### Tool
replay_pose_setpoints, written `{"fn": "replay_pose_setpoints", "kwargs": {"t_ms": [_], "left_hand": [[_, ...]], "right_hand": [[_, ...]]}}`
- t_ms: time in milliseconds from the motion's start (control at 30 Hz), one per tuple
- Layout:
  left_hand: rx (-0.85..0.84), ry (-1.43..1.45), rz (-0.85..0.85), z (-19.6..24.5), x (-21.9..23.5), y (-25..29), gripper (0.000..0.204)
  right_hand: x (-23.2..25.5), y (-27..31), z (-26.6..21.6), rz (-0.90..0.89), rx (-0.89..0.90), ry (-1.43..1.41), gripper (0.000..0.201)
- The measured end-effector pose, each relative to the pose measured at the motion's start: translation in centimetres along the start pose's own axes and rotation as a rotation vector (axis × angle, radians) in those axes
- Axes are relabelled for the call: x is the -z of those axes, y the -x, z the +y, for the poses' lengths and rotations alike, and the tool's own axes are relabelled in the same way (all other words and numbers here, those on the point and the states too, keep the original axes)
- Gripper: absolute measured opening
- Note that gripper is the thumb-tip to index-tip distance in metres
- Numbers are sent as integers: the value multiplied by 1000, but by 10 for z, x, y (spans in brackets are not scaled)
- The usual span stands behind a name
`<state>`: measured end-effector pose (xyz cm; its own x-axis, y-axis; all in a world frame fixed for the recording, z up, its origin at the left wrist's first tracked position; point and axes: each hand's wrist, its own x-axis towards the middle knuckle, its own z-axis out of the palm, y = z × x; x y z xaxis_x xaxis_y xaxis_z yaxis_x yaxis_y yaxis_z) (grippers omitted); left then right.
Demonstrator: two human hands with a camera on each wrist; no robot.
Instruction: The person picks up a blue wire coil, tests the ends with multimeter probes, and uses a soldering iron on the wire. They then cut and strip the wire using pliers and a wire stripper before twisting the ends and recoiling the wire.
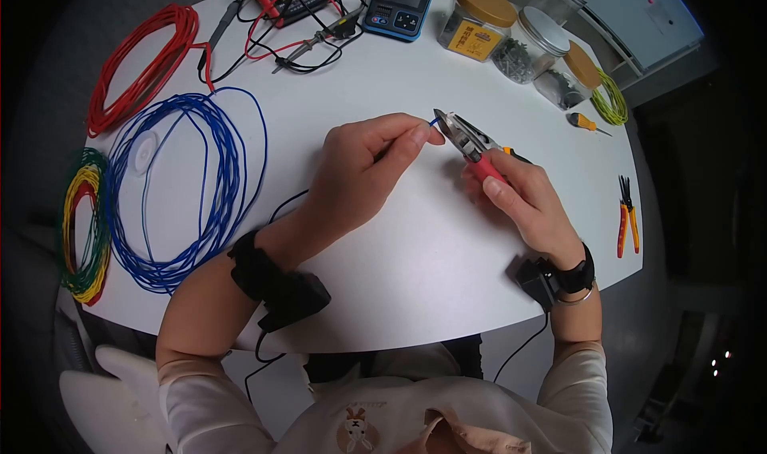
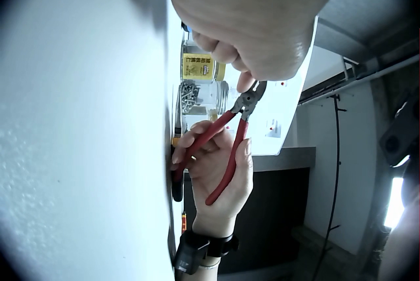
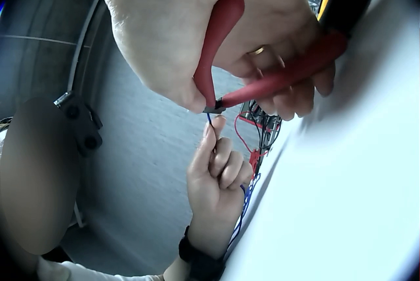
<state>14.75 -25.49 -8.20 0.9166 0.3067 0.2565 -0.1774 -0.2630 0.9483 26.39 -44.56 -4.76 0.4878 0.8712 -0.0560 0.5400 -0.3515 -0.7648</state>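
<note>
My left hand (image 1: 355, 170) pinches a thin blue wire (image 3: 210, 121) between thumb and forefinger, a short end standing out past the fingertips. My right hand (image 1: 534, 202) grips the red-handled diagonal cutters (image 2: 248, 100), one handle along the thumb side and the other under the fingers. In the right wrist view the cutter head meets the wire end, right by the left fingertips. More of the wire trails behind the left wrist, near the large blue wire coil (image 1: 232, 190). A tool with a yellow-and-black handle (image 1: 515, 154) lies behind the right hand, partly hidden.
Left of the arms lie a red wire coil (image 1: 185, 35) and a green-and-yellow coil (image 1: 96, 238). At the back are tangled test leads, a blue-edged tester (image 1: 398, 7) and lidded jars (image 1: 527, 47). A screwdriver (image 1: 586, 122) and orange-handled pliers (image 1: 623, 226) lie right.
</note>
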Motion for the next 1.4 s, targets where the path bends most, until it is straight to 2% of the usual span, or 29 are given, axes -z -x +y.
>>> {"fn": "replay_pose_setpoints", "kwargs": {"t_ms": [133,633,833,1133,1400], "left_hand": [[-7,3,0,0,0,0,25],[-7,-27,-6,-3,-1,0,25],[44,-15,-33,0,0,1,24],[74,-34,-85,-1,0,1,24],[65,14,-56,0,-1,0,24]], "right_hand": [[0,0,2,1,-17,-26,41],[2,2,-4,20,31,152,35],[-4,-2,1,90,145,143,36],[5,2,-10,16,52,235,34],[2,0,-7,64,68,219,34]]}}
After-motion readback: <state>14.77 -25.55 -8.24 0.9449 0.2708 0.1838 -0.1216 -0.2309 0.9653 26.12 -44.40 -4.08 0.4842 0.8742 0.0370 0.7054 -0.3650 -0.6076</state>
